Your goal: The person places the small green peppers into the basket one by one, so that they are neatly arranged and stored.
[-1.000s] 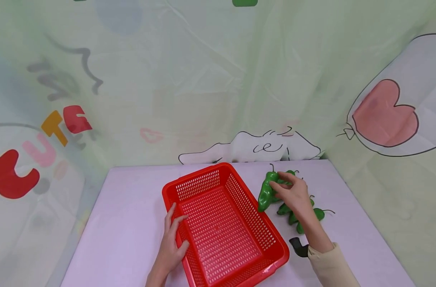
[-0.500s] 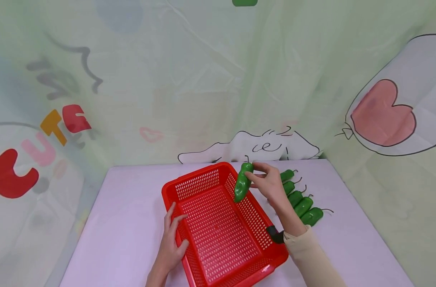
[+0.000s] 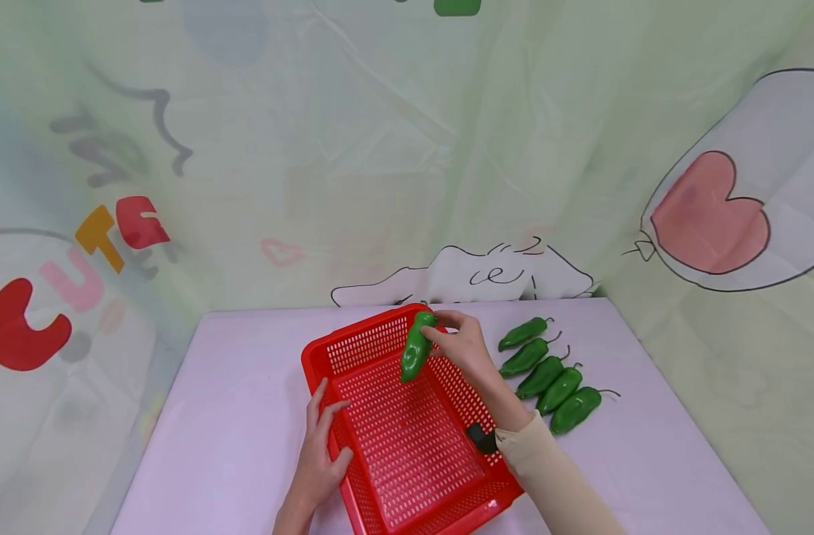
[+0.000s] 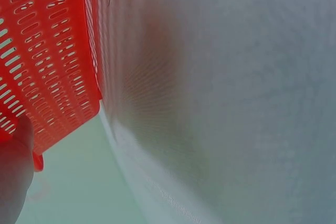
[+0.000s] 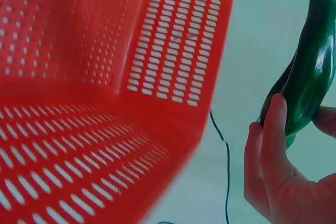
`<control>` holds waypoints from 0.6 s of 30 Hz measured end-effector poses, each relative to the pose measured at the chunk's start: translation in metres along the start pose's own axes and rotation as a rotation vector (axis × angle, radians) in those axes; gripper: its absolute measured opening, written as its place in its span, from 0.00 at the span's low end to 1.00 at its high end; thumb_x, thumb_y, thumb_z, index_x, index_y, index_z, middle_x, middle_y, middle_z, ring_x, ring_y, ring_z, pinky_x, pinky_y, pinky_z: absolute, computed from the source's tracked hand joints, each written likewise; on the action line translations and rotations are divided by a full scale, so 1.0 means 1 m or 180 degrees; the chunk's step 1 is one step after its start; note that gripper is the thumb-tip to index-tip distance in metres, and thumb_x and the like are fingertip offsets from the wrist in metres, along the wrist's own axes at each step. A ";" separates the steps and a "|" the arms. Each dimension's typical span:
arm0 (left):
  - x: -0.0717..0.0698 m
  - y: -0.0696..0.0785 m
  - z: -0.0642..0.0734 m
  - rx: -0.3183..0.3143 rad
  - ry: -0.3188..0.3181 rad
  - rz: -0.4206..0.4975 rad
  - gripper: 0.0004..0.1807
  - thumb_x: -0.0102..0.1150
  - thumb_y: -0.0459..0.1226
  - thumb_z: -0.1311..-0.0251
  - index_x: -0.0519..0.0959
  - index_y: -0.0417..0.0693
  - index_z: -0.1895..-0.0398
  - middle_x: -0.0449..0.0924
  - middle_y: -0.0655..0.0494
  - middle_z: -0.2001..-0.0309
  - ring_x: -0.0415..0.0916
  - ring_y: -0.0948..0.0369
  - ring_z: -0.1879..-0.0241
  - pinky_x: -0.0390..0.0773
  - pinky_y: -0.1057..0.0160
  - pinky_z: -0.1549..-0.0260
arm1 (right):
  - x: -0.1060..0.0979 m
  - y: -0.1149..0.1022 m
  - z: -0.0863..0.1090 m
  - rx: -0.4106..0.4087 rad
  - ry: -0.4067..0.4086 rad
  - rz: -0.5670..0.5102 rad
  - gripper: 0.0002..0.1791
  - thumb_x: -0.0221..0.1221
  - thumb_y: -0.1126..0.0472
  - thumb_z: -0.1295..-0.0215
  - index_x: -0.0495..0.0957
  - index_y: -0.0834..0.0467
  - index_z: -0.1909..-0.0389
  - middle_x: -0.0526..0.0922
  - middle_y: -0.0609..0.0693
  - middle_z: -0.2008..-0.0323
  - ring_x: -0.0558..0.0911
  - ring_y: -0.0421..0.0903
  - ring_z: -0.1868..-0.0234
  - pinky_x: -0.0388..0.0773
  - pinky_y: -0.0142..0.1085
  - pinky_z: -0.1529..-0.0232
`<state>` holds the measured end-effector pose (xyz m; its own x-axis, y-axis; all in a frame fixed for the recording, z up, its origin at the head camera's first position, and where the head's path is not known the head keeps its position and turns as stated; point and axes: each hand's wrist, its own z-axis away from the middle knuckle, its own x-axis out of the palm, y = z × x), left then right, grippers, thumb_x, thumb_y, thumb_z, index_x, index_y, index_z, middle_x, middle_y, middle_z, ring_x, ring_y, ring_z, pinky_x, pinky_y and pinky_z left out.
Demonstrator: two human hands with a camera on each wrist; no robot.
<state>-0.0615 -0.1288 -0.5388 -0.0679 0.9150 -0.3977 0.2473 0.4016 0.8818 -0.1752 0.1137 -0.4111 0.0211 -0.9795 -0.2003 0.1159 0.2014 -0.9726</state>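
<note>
A green pepper [image 3: 416, 348] hangs over the far part of the red plastic basket [image 3: 413, 438], stem end up. My right hand [image 3: 463, 345] pinches it near the stem between thumb and fingers. In the right wrist view the pepper [image 5: 312, 66] shows glossy and dark green, beside the basket's slotted wall [image 5: 173, 40]. My left hand [image 3: 318, 461] holds the basket's left rim, with fingers and thumb hooked over it. The left wrist view shows one finger [image 4: 21, 145] against the basket's perforated side [image 4: 52, 51]; the rest of that hand is out of frame.
Several green peppers [image 3: 560, 390] lie in a slanted row on the white table [image 3: 654, 453], right of the basket. A printed cloth backdrop [image 3: 380, 186] rises along the table's back and sides. A black strap [image 3: 482, 438] shows at the right wrist.
My right hand has carried the pepper leftward from the row, across the right rim, to above the basket's inside. My left hand and the basket have stayed in place.
</note>
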 end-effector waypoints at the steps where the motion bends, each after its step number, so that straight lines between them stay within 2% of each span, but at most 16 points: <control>1: 0.000 0.000 0.000 0.0000 0.0002 -0.0015 0.36 0.59 0.32 0.57 0.70 0.63 0.39 0.43 0.55 0.22 0.55 0.45 0.30 0.81 0.50 0.50 | 0.003 0.001 0.000 0.0015 -0.0018 -0.0032 0.27 0.61 0.66 0.35 0.69 0.71 0.38 0.73 0.67 0.44 0.84 0.53 0.58 0.86 0.39 0.63; 8: -0.001 0.000 0.000 0.0058 0.0047 -0.0042 0.36 0.59 0.31 0.58 0.71 0.61 0.39 0.44 0.54 0.22 0.55 0.44 0.30 0.81 0.50 0.51 | 0.022 0.011 -0.001 0.0209 -0.0105 -0.0192 0.27 0.61 0.65 0.35 0.69 0.71 0.38 0.74 0.66 0.45 0.84 0.51 0.58 0.86 0.42 0.60; 13: -0.002 0.001 -0.001 0.0062 0.0062 -0.0053 0.37 0.61 0.31 0.58 0.70 0.64 0.39 0.44 0.54 0.22 0.55 0.45 0.30 0.81 0.51 0.51 | 0.034 0.019 0.000 0.0346 -0.0057 -0.0187 0.25 0.62 0.64 0.35 0.72 0.69 0.40 0.76 0.65 0.47 0.85 0.51 0.60 0.85 0.44 0.61; 18: -0.001 0.001 0.000 0.0060 0.0030 -0.0016 0.35 0.61 0.31 0.57 0.71 0.59 0.39 0.44 0.53 0.22 0.54 0.44 0.30 0.81 0.51 0.51 | 0.043 0.031 -0.001 0.0486 -0.0008 -0.0212 0.24 0.62 0.64 0.36 0.73 0.69 0.41 0.77 0.64 0.49 0.85 0.51 0.61 0.86 0.44 0.62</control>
<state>-0.0615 -0.1295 -0.5370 -0.0783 0.9134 -0.3996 0.2652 0.4054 0.8748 -0.1719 0.0775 -0.4497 0.0108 -0.9907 -0.1353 0.2668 0.1333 -0.9545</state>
